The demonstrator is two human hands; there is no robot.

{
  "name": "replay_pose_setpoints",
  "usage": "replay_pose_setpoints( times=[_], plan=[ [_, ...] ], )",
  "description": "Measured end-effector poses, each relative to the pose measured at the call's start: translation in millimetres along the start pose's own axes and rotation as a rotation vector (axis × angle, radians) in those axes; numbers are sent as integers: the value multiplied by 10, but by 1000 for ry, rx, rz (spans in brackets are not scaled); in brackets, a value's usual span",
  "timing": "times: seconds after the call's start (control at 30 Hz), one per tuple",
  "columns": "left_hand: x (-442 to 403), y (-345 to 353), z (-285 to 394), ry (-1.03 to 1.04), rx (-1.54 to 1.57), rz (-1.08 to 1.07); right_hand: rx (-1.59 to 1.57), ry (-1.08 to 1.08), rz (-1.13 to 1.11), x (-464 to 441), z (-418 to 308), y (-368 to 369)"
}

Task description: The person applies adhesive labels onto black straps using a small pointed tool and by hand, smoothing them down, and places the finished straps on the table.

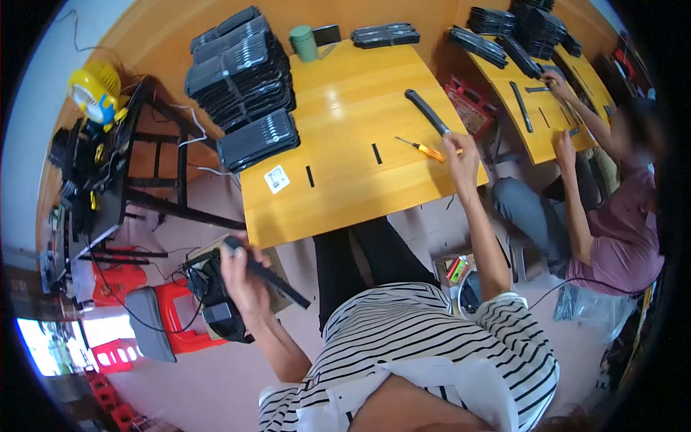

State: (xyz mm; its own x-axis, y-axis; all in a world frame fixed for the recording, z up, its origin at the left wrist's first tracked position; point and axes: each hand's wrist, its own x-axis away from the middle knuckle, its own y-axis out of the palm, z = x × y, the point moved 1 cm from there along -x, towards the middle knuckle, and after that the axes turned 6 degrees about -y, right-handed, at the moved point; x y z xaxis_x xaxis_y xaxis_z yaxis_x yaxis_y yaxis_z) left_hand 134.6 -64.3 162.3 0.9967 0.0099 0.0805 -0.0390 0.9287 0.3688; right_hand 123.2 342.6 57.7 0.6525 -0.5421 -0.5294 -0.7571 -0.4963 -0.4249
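Observation:
My left hand [245, 277] is closed around a long black bar [277, 281], held off the table's near left edge. On the right part of the table my right hand [462, 158] has its fingers closed at the near end of another long black bar [426, 109], which points away from me. Beside those fingers lies a screwdriver [425, 150] with an orange-yellow handle, its tip toward the left. Two short black marks or slots [376, 153] show on the wooden table [338, 194]. A white printed label [276, 179] lies near the left edge.
Tall bundles of flat black pieces [241, 79] stand at the table's back left, with a green canister [304, 43] beside them. Another bundle [386, 34] lies at the back. At right, a co-worker [612, 209] sits by a second table. A red stool [176, 313] stands left.

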Motion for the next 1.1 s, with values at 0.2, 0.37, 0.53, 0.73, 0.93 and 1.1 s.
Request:
replay_pose_setpoints(
  times=[0.2,0.37,0.53,0.73,0.93,1.1],
  plan=[
    [20,642,-138,27,-651,-522,-700,168,-1106,824,-1327,144],
    [-81,852,-321,-44,-476,-639,-730,81,-1028,1005,-1704,263],
    [-124,985,-473,50,-563,-701,-848,275,-930,1089,-1607,382],
    [29,734,-319,-97,-511,-714,-1053,636,-566,895,-1482,259],
    [275,499,-808,-426,-398,-761,-1245,694,-533,922,-1608,236],
    [266,367,-996,-305,257,-234,-1315,805,-608,1254,-1692,319]
  ],
)
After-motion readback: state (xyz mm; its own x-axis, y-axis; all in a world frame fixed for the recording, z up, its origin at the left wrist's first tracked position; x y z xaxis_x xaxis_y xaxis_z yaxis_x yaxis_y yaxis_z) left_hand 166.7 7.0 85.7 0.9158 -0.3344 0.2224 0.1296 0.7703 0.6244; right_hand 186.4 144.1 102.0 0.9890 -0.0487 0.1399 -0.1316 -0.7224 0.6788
